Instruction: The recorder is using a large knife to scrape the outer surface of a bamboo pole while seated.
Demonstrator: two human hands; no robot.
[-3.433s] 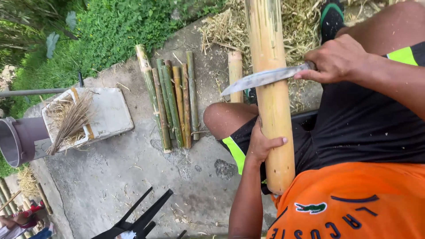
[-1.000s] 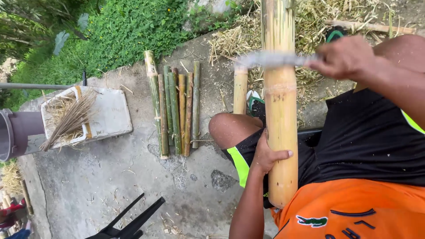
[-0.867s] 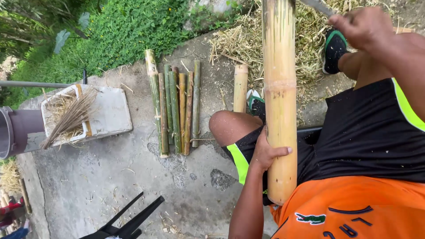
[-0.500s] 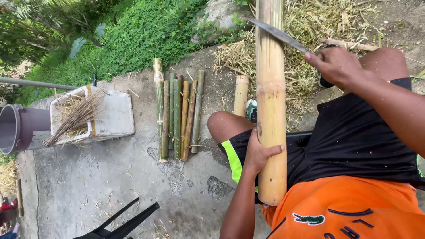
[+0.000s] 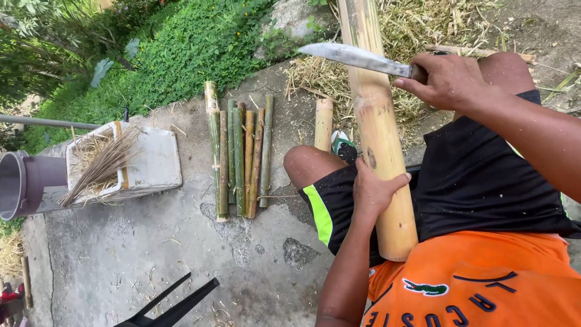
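Seated person working a bamboo pole, head view. The right hand (image 5: 451,82) is wrapped in a closed grip around the handle of a long knife (image 5: 357,59), whose blade runs out toward 9 o'clock and lies across the bamboo pole (image 5: 381,139) near the top of the frame; whether the edge has bitten into the culm or only rests against it cannot be told. The left hand (image 5: 372,188) clasps the pole lower down, fingers curled round its left side and thumb over the front, just below a node. The pole runs from 12 o'clock down to its cut butt at about 5 o'clock, resting against the black shorts (image 5: 478,181) between the thighs, above the orange shirt (image 5: 484,284). At 9 o'clock from the pole, a row of split green and yellow bamboo lengths (image 5: 239,157) lies side by side on the concrete slab (image 5: 121,260), with one short yellow section (image 5: 324,124) between them and the knee. Farther toward 9 o'clock sits a white tray (image 5: 151,163) holding dry fibre strips, and beside it a grey pipe end (image 5: 24,181).

Hazard, as judged: the supporting hand and bare knee lie below the blade along the pole; a glancing stroke off the smooth rounded culm, or a pole that rolls in a one-handed clasp, could carry the edge down toward them
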